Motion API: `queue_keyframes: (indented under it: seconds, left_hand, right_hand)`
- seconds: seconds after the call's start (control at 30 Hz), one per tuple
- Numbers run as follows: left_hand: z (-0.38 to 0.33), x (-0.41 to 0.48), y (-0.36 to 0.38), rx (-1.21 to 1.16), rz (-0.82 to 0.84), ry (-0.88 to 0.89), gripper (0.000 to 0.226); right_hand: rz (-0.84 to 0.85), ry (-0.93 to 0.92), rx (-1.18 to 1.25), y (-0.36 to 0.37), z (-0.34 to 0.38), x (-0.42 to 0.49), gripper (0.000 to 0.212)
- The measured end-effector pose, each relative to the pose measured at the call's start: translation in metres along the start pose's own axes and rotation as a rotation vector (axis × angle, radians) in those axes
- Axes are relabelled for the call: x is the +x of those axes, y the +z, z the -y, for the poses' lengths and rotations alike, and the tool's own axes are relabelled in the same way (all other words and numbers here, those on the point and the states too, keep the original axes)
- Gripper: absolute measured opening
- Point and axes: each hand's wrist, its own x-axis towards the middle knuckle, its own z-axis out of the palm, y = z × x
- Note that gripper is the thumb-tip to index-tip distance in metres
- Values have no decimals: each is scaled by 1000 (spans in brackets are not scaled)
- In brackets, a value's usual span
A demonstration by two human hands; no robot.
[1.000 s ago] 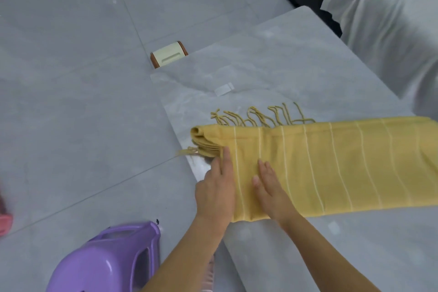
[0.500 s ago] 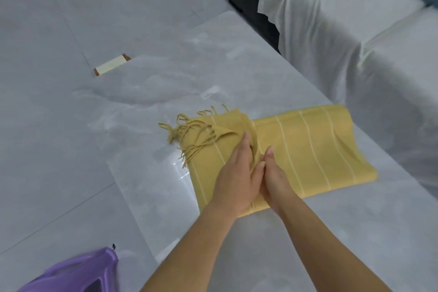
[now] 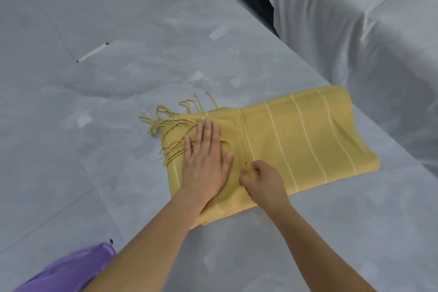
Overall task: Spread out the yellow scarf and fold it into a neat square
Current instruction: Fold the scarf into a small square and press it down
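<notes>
Under the left hand (image 3: pixel 204 163), scarf (image 3: pixel 296 140) fringe (image 3: pixel 171 125) lies half-hidden.

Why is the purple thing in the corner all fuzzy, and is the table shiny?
Head view: the purple thing at bottom left is smeared by blur; the grey table shows pale glare patches; the yellow scarf looks fairly sharp.

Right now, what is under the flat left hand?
The left hand presses the folded-over fringed end of the yellow striped scarf; loose tassels spread beside it. Lower layers are covered.
</notes>
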Motion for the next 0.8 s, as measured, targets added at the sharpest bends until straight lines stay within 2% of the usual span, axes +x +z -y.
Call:
queue_keyframes:
  seconds: [0.1, 0.13, 0.2, 0.27, 0.37, 0.43, 0.57, 0.7, 0.8]
  left_hand:
    - [-1, 5, 12, 67, 67, -12, 76]
    - [-1, 8, 17, 93, 84, -16, 77]
    - [-1, 11, 25, 121, 107, -15, 77]
    - [-1, 15, 27, 109, 113, 0, 74]
    - [4, 21, 20, 73, 64, 29, 70]
    - [9, 24, 16, 112, 27, 63, 66]
    - [9, 28, 23, 149, 69, 49, 68]
    - [-12, 42, 31, 88, 83, -35, 66]
    - [-22, 48, 32, 85, 87, -65, 61]
  right_hand:
    - [-15, 6, -116, 2, -14, -2, 21]
    - [-61, -51, -160, 1, -16, -1, 27]
    - [-212, -286, -307, 1, -16, -1, 44]
    - [-280, -510, -449, 3, -11, -5, 57]
    - [-166, -708, -642, 18, -14, -17, 62]
    - [-70, -706, -747, 29, -33, -20, 62]
    - [45, -607, -819, 35, -61, -22, 69]
    - [50, -615, -770, 31, -55, -20, 72]
    - [-15, -575, -711, 17, -55, -14, 72]
